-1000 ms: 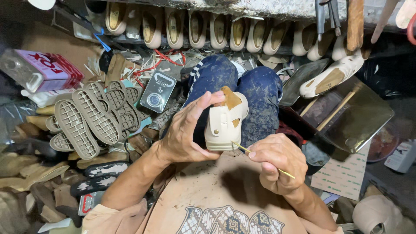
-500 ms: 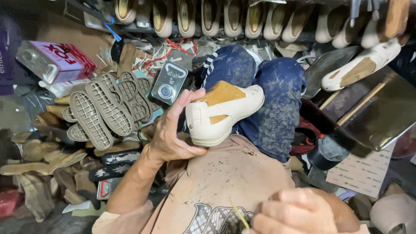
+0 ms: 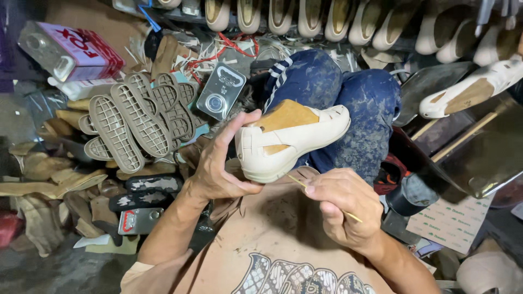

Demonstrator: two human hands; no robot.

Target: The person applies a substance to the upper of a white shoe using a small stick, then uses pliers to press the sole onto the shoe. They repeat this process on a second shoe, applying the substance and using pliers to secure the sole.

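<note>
Shoe [image 3: 294, 141], cream with a tan insole, sits on its side in my left hand [image 3: 220, 169], heel toward me and toe pointing right, above my blue-trousered knees [image 3: 348, 92]. My left fingers wrap the heel, thumb under the sole edge, forefinger stretched up along the back. My right hand [image 3: 343, 204] is closed around a thin stick [image 3: 321, 198], pinched between thumb and fingers; its tip reaches the shoe's sole edge near the heel, though I cannot tell for sure that it touches. Both hands are close together over my brown shirt [image 3: 272, 239].

To the left, a fan of tan rubber soles [image 3: 136, 120] lies tread-up on a heap of leather scraps [image 3: 43, 179]. Just right of them lies a clear blister pack [image 3: 220, 90]. A pink-and-white box [image 3: 71, 51] lies at the upper left. A row of cream shoes [image 3: 305, 19] lines the top edge, and another cream shoe [image 3: 474, 90] lies at the upper right on a dark tray [image 3: 479, 158].
</note>
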